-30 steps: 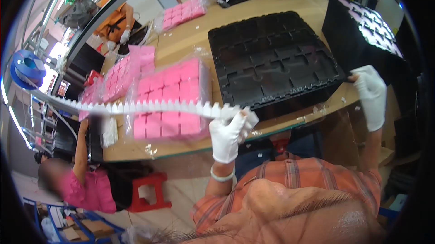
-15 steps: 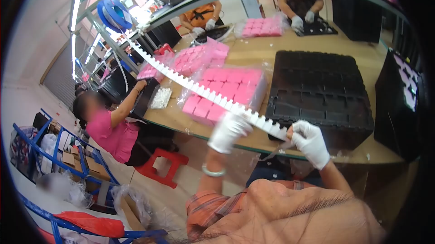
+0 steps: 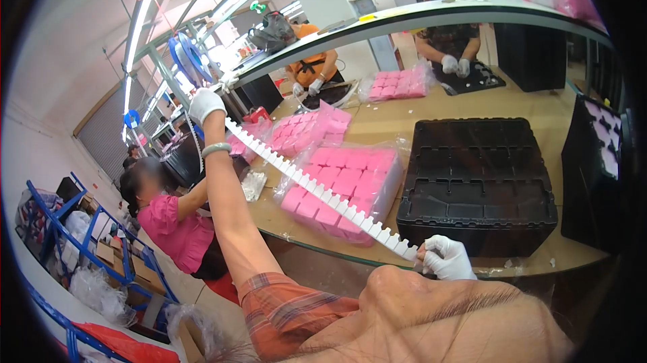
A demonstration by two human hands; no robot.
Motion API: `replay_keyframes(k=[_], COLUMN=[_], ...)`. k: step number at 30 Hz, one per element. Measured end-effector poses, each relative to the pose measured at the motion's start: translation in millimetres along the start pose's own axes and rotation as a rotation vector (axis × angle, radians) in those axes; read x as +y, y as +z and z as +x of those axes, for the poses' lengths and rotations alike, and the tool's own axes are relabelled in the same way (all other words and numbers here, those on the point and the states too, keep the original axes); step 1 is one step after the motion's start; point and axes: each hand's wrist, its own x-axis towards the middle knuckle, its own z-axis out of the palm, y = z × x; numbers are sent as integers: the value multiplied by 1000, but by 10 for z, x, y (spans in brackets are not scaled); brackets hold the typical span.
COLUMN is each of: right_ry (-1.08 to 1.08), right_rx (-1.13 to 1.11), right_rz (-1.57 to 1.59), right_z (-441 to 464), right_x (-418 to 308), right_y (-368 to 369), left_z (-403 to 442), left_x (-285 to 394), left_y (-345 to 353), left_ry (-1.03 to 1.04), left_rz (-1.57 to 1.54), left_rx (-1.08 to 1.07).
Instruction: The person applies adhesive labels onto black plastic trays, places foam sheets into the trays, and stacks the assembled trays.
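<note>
A long white strip (image 3: 320, 191) with notched edges runs slantwise across the view, above the table and the pink pieces. My left hand (image 3: 207, 106), in a white glove with a bracelet on the wrist, is raised at the strip's far upper end, close to the blue reel (image 3: 189, 58). Its fingers look closed around the strip, though they are partly hidden by the back of the hand. At the lower end, my right hand (image 3: 448, 260), also gloved with bare fingertips, pinches the strip near the table's front edge.
Bagged pink foam blocks (image 3: 344, 191) and a large black tray stack (image 3: 475, 184) lie on the table (image 3: 377, 120). A black panel (image 3: 593, 168) stands at the right. Gloved co-workers sit opposite; a person in pink (image 3: 168, 228) sits at the left. A shelf (image 3: 330, 33) spans overhead.
My left hand has moved up and left along the strip to near the reel, arm stretched out. My right hand has dropped slightly, still holding the lower end. The view has tilted upward.
</note>
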Motion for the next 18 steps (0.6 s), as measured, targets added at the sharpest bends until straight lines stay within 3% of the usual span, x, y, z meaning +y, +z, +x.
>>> replay_keyframes(k=[6, 14, 18], right_ry=[33, 106, -7], right_rx=[-10, -18, 27], right_rz=[-51, -141, -325], right_z=[-201, -430, -390], right_x=[-100, -367, -359], right_y=[-256, -643, -816], left_z=[-1094, -3204, -4112], left_x=[-225, -626, -741], left_y=[157, -378, -312], left_ry=[182, 308, 402], left_rz=[24, 201, 251], left_rx=[181, 95, -111])
